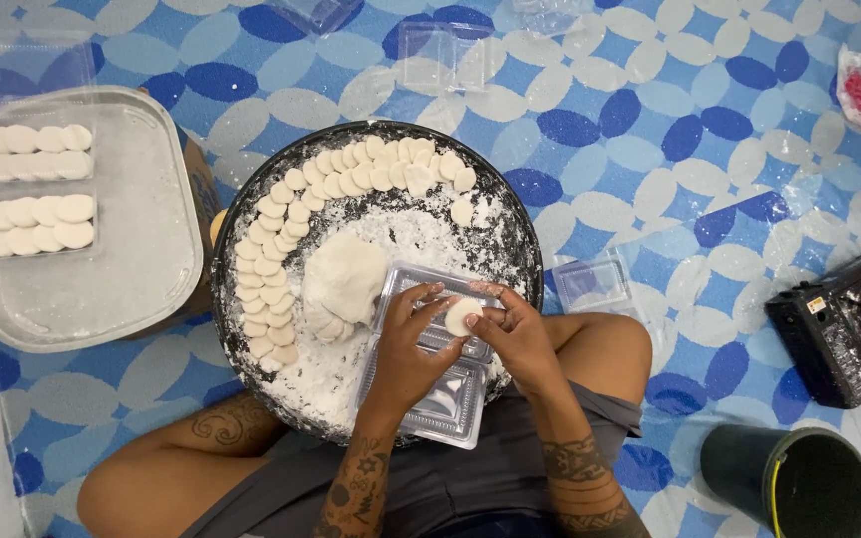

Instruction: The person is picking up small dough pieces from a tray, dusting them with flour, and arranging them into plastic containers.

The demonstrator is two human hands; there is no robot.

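Flour coated the bottom of a round dark pan that sat on the blue-and-white patterned floor mat, just in front of the seated person's knees. Both hands met over a clear plastic tray lying on the pan's near rim. The right hand pinched a small white dough disc between thumb and fingertips, closed on it. The left hand rested on the tray, its fingers narrowed and touching the same disc from the other side. A lump of white dough lay in the flour just beyond the left hand. More flat discs lined the pan's left and far rim in overlapping rows.

Toward the mat's left edge stood a grey rectangular tub, holding a filled clear tray with four rows of discs. Empty clear trays lay at the far edge, and another just right of the pan. A black device sat at the right edge, and a dark cylindrical bin lay in the near right corner.
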